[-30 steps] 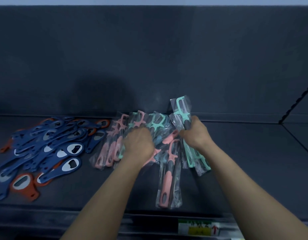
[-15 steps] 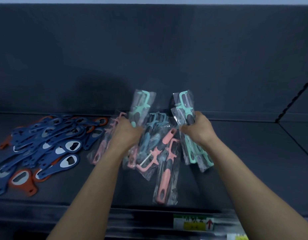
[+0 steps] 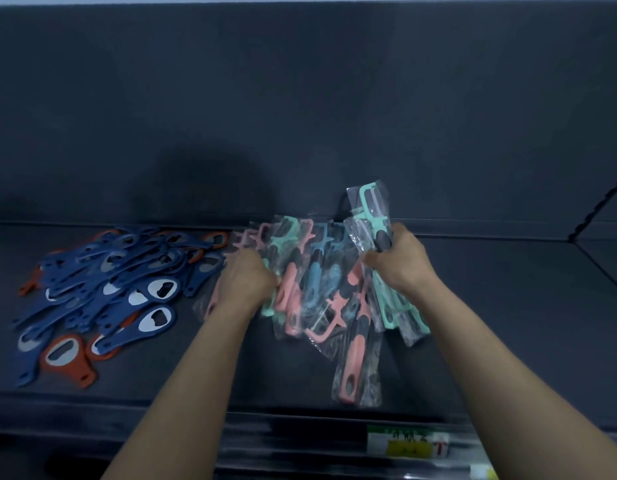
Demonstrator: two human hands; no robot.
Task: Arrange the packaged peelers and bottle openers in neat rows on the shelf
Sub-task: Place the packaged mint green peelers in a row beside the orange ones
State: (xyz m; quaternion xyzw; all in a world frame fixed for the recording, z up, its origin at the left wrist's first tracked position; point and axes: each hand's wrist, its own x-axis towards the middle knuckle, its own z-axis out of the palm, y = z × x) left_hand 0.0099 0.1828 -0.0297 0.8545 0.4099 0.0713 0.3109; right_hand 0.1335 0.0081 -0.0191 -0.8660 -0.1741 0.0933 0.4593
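Observation:
A loose pile of packaged peelers (image 3: 317, 282) in pink, mint and blue lies in clear bags at the middle of the dark shelf (image 3: 508, 306). My left hand (image 3: 244, 282) rests on the pile's left side, fingers curled on the packets there. My right hand (image 3: 397, 265) grips a small bunch of mint peelers (image 3: 369, 216), held tilted above the pile's right edge. One pink peeler (image 3: 355, 358) lies apart toward the front. Blue and orange bottle openers (image 3: 113, 285) sit in a heap at the left.
The shelf's dark back wall (image 3: 300, 116) rises close behind the items. A price label (image 3: 407, 445) sticks to the front rail at lower right. Bare shelf surface stretches to the right of the peelers.
My left hand lowered the mint peeler it held up half a second ago back onto the pile. My right hand keeps its bunch in nearly the same place.

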